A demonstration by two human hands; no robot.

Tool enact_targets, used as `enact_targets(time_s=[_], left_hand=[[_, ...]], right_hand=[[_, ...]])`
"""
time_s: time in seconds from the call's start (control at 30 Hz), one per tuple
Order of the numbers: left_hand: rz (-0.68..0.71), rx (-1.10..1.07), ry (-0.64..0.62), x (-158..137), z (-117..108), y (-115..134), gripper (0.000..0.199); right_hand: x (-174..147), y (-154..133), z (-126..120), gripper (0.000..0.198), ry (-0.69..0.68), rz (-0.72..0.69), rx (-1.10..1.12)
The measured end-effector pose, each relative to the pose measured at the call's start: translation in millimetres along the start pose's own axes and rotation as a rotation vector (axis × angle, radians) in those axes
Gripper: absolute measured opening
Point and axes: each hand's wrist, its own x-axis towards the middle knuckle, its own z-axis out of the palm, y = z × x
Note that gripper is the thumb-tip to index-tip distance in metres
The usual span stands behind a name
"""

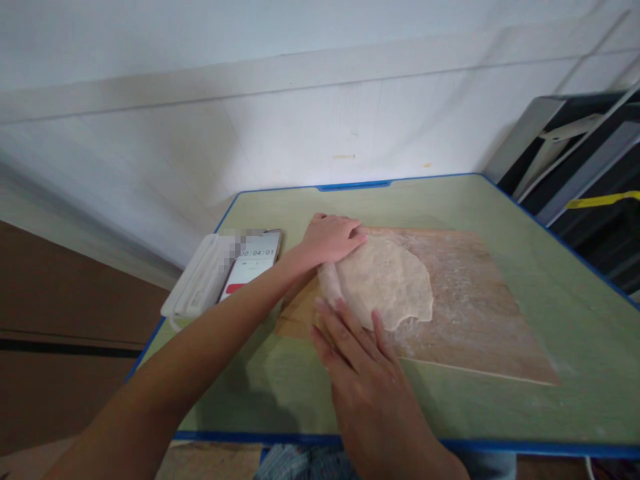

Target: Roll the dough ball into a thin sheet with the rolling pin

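Note:
A thin, flattened sheet of dough (pixel 387 283) with an uneven edge lies on a floured wooden board (pixel 480 307). Its left side rises into a long rounded roll; whether a rolling pin is inside, I cannot see. My left hand (pixel 333 238) rests over the far end of this roll, palm down, thumb apart from the fingers and towards the dough. At the near end, my right hand (pixel 367 373) lies with its fingers stretched out and slightly spread, the fingertips touching the roll and the dough's near edge.
The board sits on a green table (pixel 280 400) with a blue rim. Left of it, a phone (pixel 255 260) showing a timer leans against a white case (pixel 193 277). A white wall (pixel 300 133) stands behind. Dark panels and a yellow strap (pixel 603 200) are at the right.

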Motion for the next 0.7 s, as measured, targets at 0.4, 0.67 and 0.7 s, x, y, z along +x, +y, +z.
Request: enact_targets(time_s=[0.4,0.67,0.7], left_hand=[[-0.018,-0.025,0.021,-18.7,-2.0,-3.6,0.04],[-0.08,-0.007,0.008,-0.3,1.5,5.3,0.04],[-0.068,-0.01,-0.001,5.5,2.4,9.6,0.041]], right_hand=[[3.2,-3.2,-3.5,0.035,0.019,-0.048,-0.032],[-5.2,12.4,-6.0,0.05,0.028,0.037,-0.07],[-8.4,17.4,-8.7,0.052,0.014,0.061,-0.089]])
